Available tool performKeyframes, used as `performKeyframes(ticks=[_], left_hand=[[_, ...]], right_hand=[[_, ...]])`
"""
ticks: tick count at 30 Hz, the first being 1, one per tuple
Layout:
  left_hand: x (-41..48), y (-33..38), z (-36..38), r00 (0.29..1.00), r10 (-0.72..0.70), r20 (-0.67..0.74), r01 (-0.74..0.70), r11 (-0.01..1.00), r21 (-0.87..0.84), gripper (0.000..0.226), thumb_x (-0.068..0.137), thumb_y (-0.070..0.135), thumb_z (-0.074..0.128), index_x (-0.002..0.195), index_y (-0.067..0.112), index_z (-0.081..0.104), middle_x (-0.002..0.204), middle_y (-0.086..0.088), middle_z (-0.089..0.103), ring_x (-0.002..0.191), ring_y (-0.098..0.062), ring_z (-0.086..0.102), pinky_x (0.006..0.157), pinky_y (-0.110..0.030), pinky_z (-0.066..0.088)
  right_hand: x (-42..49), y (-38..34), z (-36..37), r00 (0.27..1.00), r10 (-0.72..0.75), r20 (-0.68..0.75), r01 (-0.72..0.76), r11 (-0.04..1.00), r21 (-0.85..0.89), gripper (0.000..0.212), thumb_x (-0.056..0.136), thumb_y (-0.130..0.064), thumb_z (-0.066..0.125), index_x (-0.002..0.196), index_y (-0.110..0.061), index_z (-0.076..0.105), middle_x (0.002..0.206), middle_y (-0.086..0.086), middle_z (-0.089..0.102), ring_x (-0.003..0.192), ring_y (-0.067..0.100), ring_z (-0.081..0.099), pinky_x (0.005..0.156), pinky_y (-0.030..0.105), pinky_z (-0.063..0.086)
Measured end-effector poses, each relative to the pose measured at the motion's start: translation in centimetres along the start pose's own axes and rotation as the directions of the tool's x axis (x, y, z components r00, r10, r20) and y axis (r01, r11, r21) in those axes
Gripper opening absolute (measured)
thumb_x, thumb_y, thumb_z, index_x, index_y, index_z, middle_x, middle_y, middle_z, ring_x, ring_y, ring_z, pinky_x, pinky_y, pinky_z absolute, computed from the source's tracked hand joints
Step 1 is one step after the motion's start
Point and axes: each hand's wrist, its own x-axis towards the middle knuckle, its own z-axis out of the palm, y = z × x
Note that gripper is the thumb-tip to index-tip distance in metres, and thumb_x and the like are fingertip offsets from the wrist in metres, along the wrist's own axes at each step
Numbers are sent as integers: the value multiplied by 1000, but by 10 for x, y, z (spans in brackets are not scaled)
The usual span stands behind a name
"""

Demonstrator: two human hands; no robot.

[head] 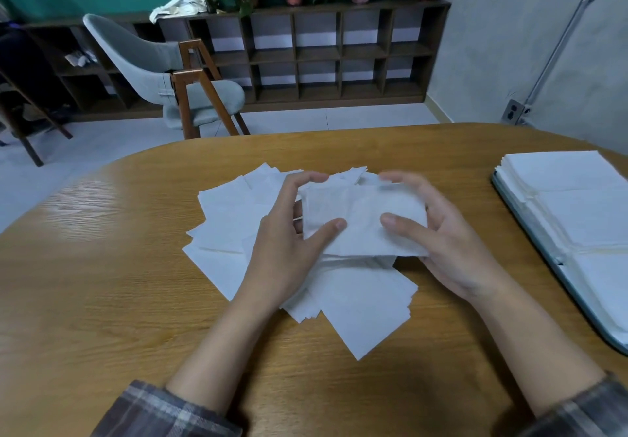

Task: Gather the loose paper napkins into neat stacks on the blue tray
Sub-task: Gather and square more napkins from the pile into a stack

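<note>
Head view shows left hand [289, 232] and right hand [438, 229] gripping a napkin bundle [363, 225] above the loose napkins [224, 219], blue tray [530, 229] lying rightward, nearer the right hand.

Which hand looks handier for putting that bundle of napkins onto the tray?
The right hand, probably. It holds the bundle on the side nearest the blue tray, which lies to the right; the left hand would need to cross over.
</note>
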Motion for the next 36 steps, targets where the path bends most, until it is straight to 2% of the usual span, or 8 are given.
performKeyframes(ticks=[3, 6, 10, 14, 18, 23, 31, 36], left_hand=[[0, -5, -2, 994, 78, 79, -86, 990, 110, 50, 93, 27, 81, 129, 42, 49, 124, 23, 61, 110, -10, 67, 85, -37, 59], [-1, -8, -2, 923, 206, 326, -315, 891, 328, 54, 85, 36, 88, 128, 40, 56, 155, 17, 30, 144, -8, 37, 111, -26, 44], [-6, -10, 0, 862, 235, 450, -431, 807, 404, 31, 73, 50, 93, 93, 38, 73, 145, 16, 27, 126, -11, 38, 106, -24, 40], [-8, -6, -1, 826, -31, 563, -236, 888, 394, 30, 66, 47, 97, 80, 30, 77, 103, 18, 56, 92, -5, 56, 73, -19, 41], [-10, -5, 2, 779, -141, 612, -170, 891, 421, 35, 64, 48, 98, 88, 33, 78, 99, 18, 68, 98, -3, 60, 81, -21, 46], [-12, -3, 4, 773, -116, 623, -184, 899, 397, 44, 66, 45, 97, 105, 37, 78, 113, 25, 68, 114, 4, 60, 99, -21, 46], [-13, -13, 11, 804, 35, 594, -286, 898, 334, 7, 88, 28, 85, 95, 29, 83, 104, 18, 74, 101, 0, 67, 90, -23, 51], [-11, -9, 6, 877, -32, 480, -74, 977, 200, 4, 94, 25, 79, 96, 24, 82, 91, 15, 78, 85, -4, 73, 76, -22, 55]], right_hand=[[0, 0, 2, 999, -36, -32, 27, 969, -246, 25, 94, -8, 74, 113, -23, 80, 120, -16, 75, 121, -2, 64, 95, 8, 46], [3, 8, -3, 980, -68, -187, -6, 928, -372, 30, 95, 0, 71, 109, -25, 81, 115, -22, 76, 118, -9, 62, 94, 1, 39], [7, 14, -11, 947, -93, -307, -45, 910, -413, 33, 94, 3, 68, 107, -24, 81, 113, -22, 76, 114, -16, 60, 89, -3, 38], [8, 17, -14, 930, -80, -358, -75, 914, -398, 34, 94, 1, 68, 106, -27, 81, 112, -25, 75, 115, -18, 59, 89, -5, 37], [8, 16, -13, 931, -81, -355, -80, 906, -415, 33, 95, -1, 67, 107, -28, 81, 112, -28, 74, 112, -23, 56, 86, -8, 34], [8, 16, -13, 936, -97, -338, -59, 904, -424, 32, 96, -1, 67, 109, -27, 80, 110, -32, 72, 107, -28, 54, 82, -8, 34], [6, 13, -11, 941, -112, -318, -32, 909, -415, 35, 97, 1, 64, 110, -27, 80, 111, -32, 73, 111, -24, 55, 84, -7, 34], [4, 8, -10, 947, -160, -280, 33, 911, -411, 37, 97, 4, 59, 109, -24, 80, 112, -29, 74, 114, -17, 59, 88, -3, 37]])
